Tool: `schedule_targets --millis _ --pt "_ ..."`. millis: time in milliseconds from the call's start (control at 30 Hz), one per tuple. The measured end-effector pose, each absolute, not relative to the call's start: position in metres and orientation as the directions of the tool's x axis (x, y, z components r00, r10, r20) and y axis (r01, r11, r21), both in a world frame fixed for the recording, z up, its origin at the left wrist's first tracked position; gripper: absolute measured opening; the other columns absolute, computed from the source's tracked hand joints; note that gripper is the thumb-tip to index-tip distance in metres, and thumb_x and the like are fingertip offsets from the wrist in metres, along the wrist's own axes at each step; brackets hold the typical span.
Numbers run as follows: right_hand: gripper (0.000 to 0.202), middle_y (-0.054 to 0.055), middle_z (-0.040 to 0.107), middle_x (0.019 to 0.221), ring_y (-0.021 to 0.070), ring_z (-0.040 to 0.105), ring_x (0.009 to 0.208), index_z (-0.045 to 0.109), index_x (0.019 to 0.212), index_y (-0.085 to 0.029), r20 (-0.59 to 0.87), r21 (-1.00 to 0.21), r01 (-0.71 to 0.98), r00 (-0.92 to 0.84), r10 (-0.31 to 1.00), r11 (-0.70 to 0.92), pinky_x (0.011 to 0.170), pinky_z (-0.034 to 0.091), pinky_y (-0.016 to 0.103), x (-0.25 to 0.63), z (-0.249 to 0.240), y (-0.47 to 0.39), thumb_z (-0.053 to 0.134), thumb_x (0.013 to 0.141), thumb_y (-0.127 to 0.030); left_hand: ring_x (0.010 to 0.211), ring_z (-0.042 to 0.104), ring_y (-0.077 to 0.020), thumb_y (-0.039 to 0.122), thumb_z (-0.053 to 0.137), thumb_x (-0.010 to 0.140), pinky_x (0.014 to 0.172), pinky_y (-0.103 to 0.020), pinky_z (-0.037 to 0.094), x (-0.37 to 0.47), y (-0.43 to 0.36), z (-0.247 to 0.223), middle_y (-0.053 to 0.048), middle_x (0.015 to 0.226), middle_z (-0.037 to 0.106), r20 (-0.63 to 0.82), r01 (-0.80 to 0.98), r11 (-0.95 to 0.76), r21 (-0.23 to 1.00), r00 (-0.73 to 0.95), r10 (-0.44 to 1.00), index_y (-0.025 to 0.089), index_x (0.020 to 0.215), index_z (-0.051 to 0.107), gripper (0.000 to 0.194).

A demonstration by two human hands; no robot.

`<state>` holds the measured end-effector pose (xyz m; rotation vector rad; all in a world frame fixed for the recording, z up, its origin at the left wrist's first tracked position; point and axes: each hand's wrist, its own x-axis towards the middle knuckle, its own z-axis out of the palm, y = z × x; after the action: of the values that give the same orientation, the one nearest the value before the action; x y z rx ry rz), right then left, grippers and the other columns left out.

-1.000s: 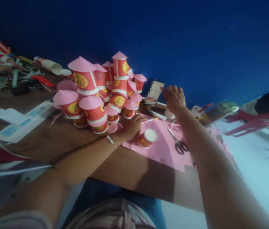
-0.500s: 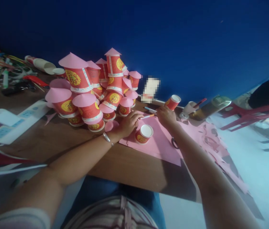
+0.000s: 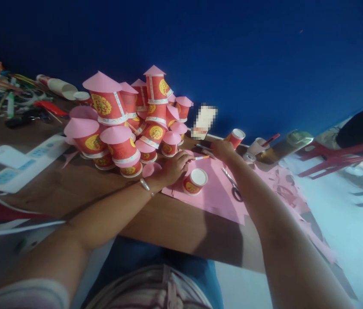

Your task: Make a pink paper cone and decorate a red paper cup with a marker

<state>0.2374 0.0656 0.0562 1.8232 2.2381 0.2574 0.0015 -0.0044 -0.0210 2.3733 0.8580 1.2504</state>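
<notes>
My left hand point(image 3: 178, 167) is closed, its fingertips pinching a slim white pen-like stick with an orange end point(image 3: 202, 157). Farther right, my right hand point(image 3: 223, 150) is curled beside a red paper cup point(image 3: 236, 138); its fingertips are hidden. A thin dark stick with a pale blue end point(image 3: 199, 146) lies near those fingers, and I cannot tell whether they hold it. Between my arms an upturned red cup with a white base point(image 3: 195, 181) stands on pink paper sheets point(image 3: 213, 201). Scissors point(image 3: 233, 186) lie on the paper near my right forearm.
Many red cups with pink cone tops point(image 3: 117, 139) are stacked at left. A white power strip point(image 3: 26, 165) lies in front of them. Pink scraps point(image 3: 281, 184), a clear cup point(image 3: 257, 146) and a red chair point(image 3: 342, 156) are on the right. A blue wall stands behind.
My right hand has shifted slightly away and left, and the scissors now show fully beside the forearm. My left hand and its white stick have hardly moved.
</notes>
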Motion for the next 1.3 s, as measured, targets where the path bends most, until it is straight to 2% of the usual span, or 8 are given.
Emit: schedule_targets --millis 167,300,567,733,867,933,1067,1300 --pt "0.038 0.021 0.075 0.122 0.0346 0.066 0.120 0.072 0.125 -0.014 0.064 0.288 0.945 -0.181 0.981 0.156 0.088 0.053 0.039 0.232 0.072 0.026 0.044 0.102 -0.022 0.116 0.066 -0.0219 0.011 0.054 0.096 0.097 -0.040 0.060 0.001 -0.001 -0.026 -0.013 0.126 0.066 0.659 0.327 -0.744 0.583 0.346 0.668 0.017 0.130 0.060 0.035" --pt "0.032 0.018 0.076 0.112 0.0318 0.070 0.101 0.073 0.122 -0.017 0.146 0.166 0.942 -0.316 0.938 0.292 0.080 0.052 0.039 0.234 0.062 -0.021 0.052 0.101 -0.028 0.121 0.066 -0.0225 0.027 0.058 0.103 0.105 -0.042 0.057 0.000 0.000 -0.028 -0.018 0.140 0.063 0.668 0.327 -0.749 0.576 0.340 0.662 0.016 0.145 0.052 0.044" --pt "0.032 0.015 0.078 0.110 0.0275 0.071 0.101 0.075 0.112 -0.018 0.267 -0.069 0.856 -0.478 0.837 0.512 0.088 0.056 0.040 0.258 0.036 -0.034 0.046 0.108 -0.030 0.103 0.074 -0.0184 0.028 0.052 0.108 0.094 -0.037 0.061 -0.003 -0.004 -0.021 -0.008 0.112 0.079 0.619 0.346 -0.781 0.521 0.476 0.624 0.018 0.116 0.073 0.025" --pt "0.030 0.014 0.077 0.104 0.0270 0.071 0.096 0.073 0.108 -0.019 0.447 -0.285 0.863 -0.265 0.854 0.417 0.086 0.056 0.040 0.284 0.034 -0.037 0.048 0.106 -0.036 0.096 0.072 -0.0186 0.031 0.056 0.107 0.090 -0.036 0.060 -0.006 -0.006 -0.016 -0.009 0.101 0.077 0.644 0.403 -0.768 0.497 0.422 0.638 0.017 0.113 0.076 0.026" --pt "0.025 -0.001 0.065 0.076 0.0134 0.058 0.056 0.067 0.116 -0.023 0.475 -0.716 0.567 -0.031 0.879 0.407 0.057 0.050 0.028 0.278 0.025 -0.040 0.060 0.099 -0.041 0.096 0.069 -0.0184 0.025 0.053 0.106 0.086 -0.033 0.059 -0.002 -0.002 -0.021 -0.007 0.102 0.073 0.553 0.409 -0.760 0.505 0.524 0.648 0.020 0.117 0.075 0.025" --pt "0.025 -0.007 0.056 0.066 0.0105 0.052 0.052 0.067 0.116 -0.025 0.453 -0.832 0.371 0.023 0.891 0.413 0.051 0.044 0.024 0.266 0.019 -0.039 0.065 0.096 -0.040 0.102 0.067 -0.0198 0.018 0.049 0.105 0.089 -0.034 0.057 0.000 -0.001 -0.024 -0.007 0.106 0.070 0.526 0.470 -0.741 0.479 0.522 0.671 0.021 0.122 0.073 0.029" --pt "0.017 -0.008 0.051 0.060 0.0085 0.049 0.049 0.070 0.100 -0.024 0.359 -0.932 0.092 0.086 0.929 0.352 0.047 0.040 0.022 0.242 0.010 -0.039 0.071 0.091 -0.039 0.114 0.064 -0.0215 0.013 0.045 0.102 0.100 -0.038 0.054 0.000 -0.005 -0.022 -0.010 0.115 0.066 0.597 0.472 -0.741 0.478 0.445 0.668 0.021 0.126 0.068 0.034" --pt "0.028 -0.007 0.061 0.071 0.0098 0.059 0.058 0.069 0.105 -0.024 0.225 -0.957 -0.164 0.114 0.968 0.241 0.057 0.054 0.026 0.229 0.004 -0.045 0.081 0.082 -0.036 0.102 0.066 -0.0222 0.047 0.060 0.102 0.093 -0.038 0.055 -0.006 -0.023 -0.002 -0.012 0.115 0.069 0.599 -0.030 -0.659 0.751 0.452 0.662 0.018 0.125 0.066 0.037"
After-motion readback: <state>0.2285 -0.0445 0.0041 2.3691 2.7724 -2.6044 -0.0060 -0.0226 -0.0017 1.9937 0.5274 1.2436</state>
